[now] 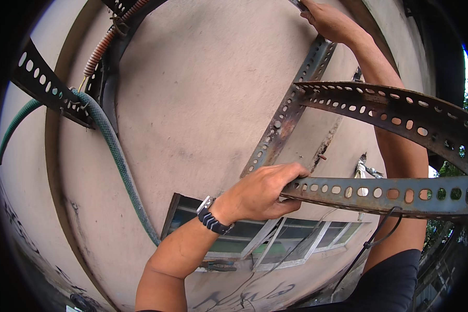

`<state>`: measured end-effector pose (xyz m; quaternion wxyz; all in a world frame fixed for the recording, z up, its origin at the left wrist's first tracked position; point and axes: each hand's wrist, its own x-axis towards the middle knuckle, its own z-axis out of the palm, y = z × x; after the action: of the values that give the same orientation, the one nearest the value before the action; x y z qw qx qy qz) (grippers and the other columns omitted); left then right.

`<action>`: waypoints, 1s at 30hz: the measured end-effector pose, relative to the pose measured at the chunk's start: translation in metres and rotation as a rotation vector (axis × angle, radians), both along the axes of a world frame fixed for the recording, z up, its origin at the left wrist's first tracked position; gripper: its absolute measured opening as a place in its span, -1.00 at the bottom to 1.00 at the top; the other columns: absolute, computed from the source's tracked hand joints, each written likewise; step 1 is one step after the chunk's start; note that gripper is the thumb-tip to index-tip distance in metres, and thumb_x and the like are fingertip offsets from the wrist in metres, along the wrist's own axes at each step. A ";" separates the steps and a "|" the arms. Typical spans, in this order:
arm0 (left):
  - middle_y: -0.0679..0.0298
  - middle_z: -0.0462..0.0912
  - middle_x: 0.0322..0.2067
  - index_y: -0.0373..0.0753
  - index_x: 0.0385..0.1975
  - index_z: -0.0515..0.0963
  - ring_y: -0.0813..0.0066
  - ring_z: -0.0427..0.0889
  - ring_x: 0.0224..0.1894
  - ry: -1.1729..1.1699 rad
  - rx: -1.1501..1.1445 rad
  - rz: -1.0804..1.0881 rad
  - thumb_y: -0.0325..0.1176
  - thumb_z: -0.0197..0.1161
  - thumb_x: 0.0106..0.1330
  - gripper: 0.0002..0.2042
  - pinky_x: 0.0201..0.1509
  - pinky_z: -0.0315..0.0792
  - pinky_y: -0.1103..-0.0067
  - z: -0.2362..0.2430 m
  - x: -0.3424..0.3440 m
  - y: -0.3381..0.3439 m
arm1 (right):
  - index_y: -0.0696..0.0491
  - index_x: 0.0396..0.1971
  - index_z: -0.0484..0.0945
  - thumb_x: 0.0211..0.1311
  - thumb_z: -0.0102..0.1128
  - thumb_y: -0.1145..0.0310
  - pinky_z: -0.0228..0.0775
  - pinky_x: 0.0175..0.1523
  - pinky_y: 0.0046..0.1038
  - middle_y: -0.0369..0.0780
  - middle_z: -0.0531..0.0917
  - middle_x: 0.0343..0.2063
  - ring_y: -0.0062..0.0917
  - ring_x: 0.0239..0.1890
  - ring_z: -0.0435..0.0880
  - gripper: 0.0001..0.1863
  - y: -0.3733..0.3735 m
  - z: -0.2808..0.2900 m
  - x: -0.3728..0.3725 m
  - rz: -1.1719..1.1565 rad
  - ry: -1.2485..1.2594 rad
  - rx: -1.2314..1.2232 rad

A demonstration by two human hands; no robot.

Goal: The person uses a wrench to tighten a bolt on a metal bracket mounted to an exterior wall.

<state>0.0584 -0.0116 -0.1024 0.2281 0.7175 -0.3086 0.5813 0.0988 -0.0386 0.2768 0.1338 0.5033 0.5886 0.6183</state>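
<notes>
My left hand (268, 192), with a black-strapped watch on its wrist, is closed round the end of a grey, rust-spotted slotted angle bar (385, 191). Up at the top edge, beyond the rusty brown slotted bar (372, 101), my right hand (330, 22) is closed on something metallic, mostly cut off by the picture's edge. Below that hand a perforated metal upright (281, 127) slants along the wall. The brown bar meets this upright at its left end. Both slotted bars run together toward the right side.
A beige wall (192, 93) fills the middle, with a louvred window (291, 239) low down. On the left are another slotted bracket (47, 86), a green hose (114, 145) and a ribbed orange hose (100, 52). A black cable tie (382, 229) dangles from the grey bar.
</notes>
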 end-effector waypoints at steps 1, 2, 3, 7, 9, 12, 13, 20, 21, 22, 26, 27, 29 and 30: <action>0.04 0.65 -0.25 -0.27 0.00 0.43 -0.02 0.69 -0.18 -0.002 0.003 -0.006 -0.49 0.45 0.10 -0.55 -0.12 0.53 0.26 0.001 -0.001 -0.001 | 0.23 -0.18 0.41 0.50 -0.01 0.36 0.47 -0.09 -0.06 0.16 0.65 -0.30 0.07 -0.16 0.66 -0.80 -0.002 0.000 0.002 -0.001 0.013 0.001; 0.05 0.65 -0.25 -0.27 0.00 0.43 -0.02 0.69 -0.18 -0.006 0.003 -0.010 -0.49 0.45 0.10 -0.55 -0.12 0.53 0.25 0.001 -0.001 0.000 | 0.22 -0.18 0.41 0.51 -0.02 0.34 0.47 -0.10 -0.06 0.16 0.65 -0.31 0.07 -0.17 0.66 -0.79 -0.002 0.001 0.004 0.000 0.026 0.000; 0.05 0.64 -0.25 -0.28 0.00 0.42 -0.02 0.69 -0.18 -0.009 0.002 -0.011 -0.49 0.45 0.10 -0.54 -0.12 0.53 0.25 0.000 -0.001 0.000 | 0.22 -0.18 0.42 0.50 -0.01 0.32 0.46 -0.11 -0.04 0.16 0.65 -0.32 0.08 -0.19 0.65 -0.77 0.001 0.002 0.008 0.050 0.035 0.005; 0.05 0.64 -0.26 -0.28 0.00 0.42 -0.02 0.69 -0.18 -0.026 0.025 -0.053 -0.49 0.45 0.10 -0.54 -0.12 0.52 0.25 0.002 0.008 -0.003 | 0.23 -0.18 0.47 0.47 0.02 0.27 0.46 -0.12 -0.01 0.19 0.66 -0.28 0.08 -0.19 0.66 -0.72 -0.001 0.034 0.023 0.100 0.068 0.195; 0.05 0.65 -0.26 -0.27 0.00 0.42 -0.01 0.69 -0.18 -0.010 0.026 -0.039 -0.49 0.45 0.11 -0.54 -0.12 0.52 0.25 0.001 0.006 -0.003 | 0.26 -0.09 0.55 0.42 0.04 0.28 0.52 -0.06 -0.05 0.21 0.68 -0.16 0.06 -0.12 0.69 -0.68 0.011 0.054 0.031 0.054 0.184 0.325; 0.08 0.67 -0.21 -0.28 0.02 0.46 0.05 0.71 -0.15 0.009 0.014 0.004 -0.52 0.49 0.03 -0.49 -0.10 0.56 0.31 0.000 0.003 0.000 | 0.26 -0.05 0.56 0.42 0.03 0.29 0.54 -0.04 -0.06 0.20 0.68 -0.16 0.06 -0.12 0.69 -0.66 0.020 0.060 0.041 0.127 0.183 0.368; 0.09 0.68 -0.18 -0.28 0.02 0.48 0.08 0.72 -0.14 0.012 0.017 0.019 -0.53 0.51 -0.01 -0.46 -0.09 0.58 0.35 0.003 0.004 0.000 | 0.26 -0.04 0.56 0.42 0.03 0.29 0.54 -0.04 -0.06 0.20 0.69 -0.17 0.06 -0.12 0.70 -0.66 0.019 0.064 0.044 0.151 0.173 0.391; 0.08 0.67 -0.17 -0.27 0.04 0.47 0.06 0.70 -0.13 -0.004 0.007 0.021 -0.51 0.52 0.01 -0.45 -0.09 0.57 0.35 -0.001 0.004 0.001 | 0.27 0.00 0.53 0.44 0.03 0.30 0.54 -0.08 -0.02 0.15 0.71 -0.28 0.12 -0.20 0.70 -0.65 0.031 0.042 0.029 0.114 0.025 0.399; 0.07 0.67 -0.17 -0.27 0.04 0.47 0.05 0.70 -0.12 0.003 0.008 0.009 -0.51 0.52 0.00 -0.45 -0.08 0.57 0.35 -0.001 0.005 0.001 | 0.27 -0.02 0.53 0.44 0.04 0.29 0.54 -0.09 -0.02 0.15 0.71 -0.30 0.13 -0.21 0.70 -0.66 0.028 0.033 0.012 -0.037 -0.011 0.365; 0.07 0.67 -0.17 -0.27 0.04 0.47 0.04 0.70 -0.12 0.005 0.004 0.000 -0.51 0.52 -0.01 -0.45 -0.08 0.57 0.34 -0.001 0.005 0.001 | 0.26 -0.05 0.52 0.45 0.05 0.27 0.53 -0.11 -0.01 0.16 0.70 -0.31 0.13 -0.22 0.70 -0.67 0.025 0.027 0.001 0.085 0.027 0.364; 0.06 0.67 -0.18 -0.28 0.03 0.47 0.02 0.70 -0.11 0.036 0.003 -0.009 -0.51 0.51 -0.01 -0.45 -0.08 0.57 0.32 0.000 0.002 0.000 | 0.22 -0.18 0.48 0.49 0.03 0.27 0.49 -0.17 -0.04 0.14 0.68 -0.37 0.08 -0.25 0.68 -0.73 -0.004 0.026 -0.006 0.117 0.042 0.224; 0.06 0.67 -0.18 -0.27 0.03 0.47 0.02 0.70 -0.11 0.021 -0.001 -0.007 -0.51 0.51 -0.01 -0.46 -0.08 0.57 0.31 0.000 0.002 0.001 | 0.21 -0.18 0.46 0.50 0.02 0.28 0.49 -0.16 -0.07 0.11 0.66 -0.38 0.04 -0.25 0.67 -0.75 -0.008 0.018 -0.009 0.121 0.152 0.164; 0.06 0.67 -0.18 -0.27 0.03 0.47 0.03 0.70 -0.12 -0.007 -0.012 -0.001 -0.51 0.51 -0.01 -0.46 -0.09 0.57 0.31 -0.003 0.003 0.004 | 0.19 -0.17 0.44 0.50 0.00 0.31 0.47 -0.14 -0.12 0.04 0.63 -0.39 -0.04 -0.25 0.64 -0.78 -0.008 -0.002 -0.012 0.091 0.236 0.081; 0.06 0.67 -0.18 -0.27 0.03 0.47 0.03 0.70 -0.12 0.002 0.001 -0.029 -0.51 0.51 0.00 -0.46 -0.09 0.57 0.31 0.000 0.007 0.001 | 0.19 -0.16 0.43 0.51 -0.01 0.33 0.47 -0.12 -0.15 0.01 0.61 -0.38 -0.08 -0.25 0.62 -0.80 -0.021 -0.008 -0.011 0.017 0.207 0.098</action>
<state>0.0652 -0.0108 -0.1024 0.2361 0.7138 -0.3190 0.5771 0.0883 -0.0597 0.2692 0.0423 0.5654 0.5727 0.5921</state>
